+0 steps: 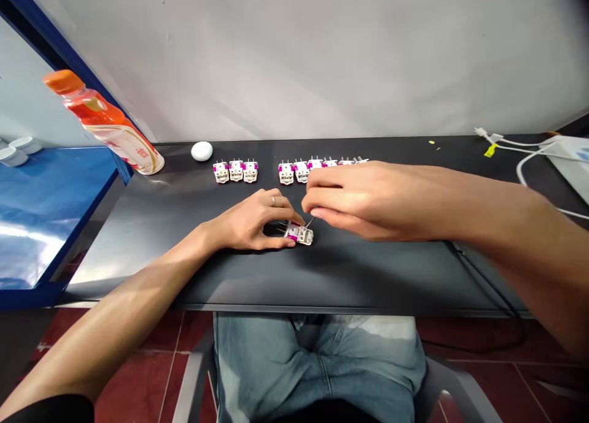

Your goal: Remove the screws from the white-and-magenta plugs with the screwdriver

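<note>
My left hand, with a ring on one finger, pinches a small white-and-purple plug core between thumb and fingers on the dark tabletop. Thin metal pins stick out of its left end, toward my palm. Above and to the right, my right hand is closed around a thin metal tool. The tool's tip meets the upper edge of the plug core; its handle is hidden in the fingers, so its kind cannot be made out.
Behind my hands stand three similar plug cores and a longer row of several more, partly covered by my right hand. A white oval object and an orange-capped bottle are at the left. White cables lie at the right.
</note>
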Available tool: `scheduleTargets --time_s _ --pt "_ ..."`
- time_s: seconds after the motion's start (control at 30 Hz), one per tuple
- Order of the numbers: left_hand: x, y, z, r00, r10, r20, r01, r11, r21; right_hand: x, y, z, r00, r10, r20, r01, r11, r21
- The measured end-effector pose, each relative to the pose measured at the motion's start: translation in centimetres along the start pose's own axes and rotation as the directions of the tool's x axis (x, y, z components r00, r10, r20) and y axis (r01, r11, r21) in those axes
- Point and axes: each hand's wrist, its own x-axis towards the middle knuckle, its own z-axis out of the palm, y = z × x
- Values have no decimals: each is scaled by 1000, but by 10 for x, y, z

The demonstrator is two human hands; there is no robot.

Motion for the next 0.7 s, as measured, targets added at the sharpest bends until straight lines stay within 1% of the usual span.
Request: scheduleTargets --time_s 0.1,0.2,0.23,0.3,0.37,0.43,0.5,0.57,0.63,0.7 --pt "-1 -2 1 1000 3 -10 -3 1000 23 3 -8 -1 997 62 46 -63 998 15" --pt "-1 -3 2 1000 14 -6 -14 999 33 7 -15 -5 987 122 105 -113 990 -87" --pt "-1 -3 1 1000 18 -8 -18 999 35 8 -16 -6 983 125 132 -110 987 -114" --pt "-1 -2 1 999 34 -16 -34 999 39 10 -18 -9 982 92 167 -71 990 -124" --pt "-1 -1 0 999 45 -16 -45 998 44 10 -19 -11 987 86 134 -68 989 -134" --pt "-1 -1 0 999 48 -8 -47 998 48 10 -20 -11 983 154 97 -134 973 -185" --pt "-1 -1 0 999 43 -3 -43 997 58 9 -20 -11 976 190 108 -166 966 -200" --pt "-1 -1 0 998 51 -20 -50 997 62 9 -19 -10 980 157 118 -138 978 -158" --pt "-1 -1 0 998 54 -23 -53 997 58 9 -18 -9 988 123 90 -111 985 -131" --pt "-1 -1 1 999 44 -20 -43 997 57 10 -17 -8 990 124 64 -114 982 -151"
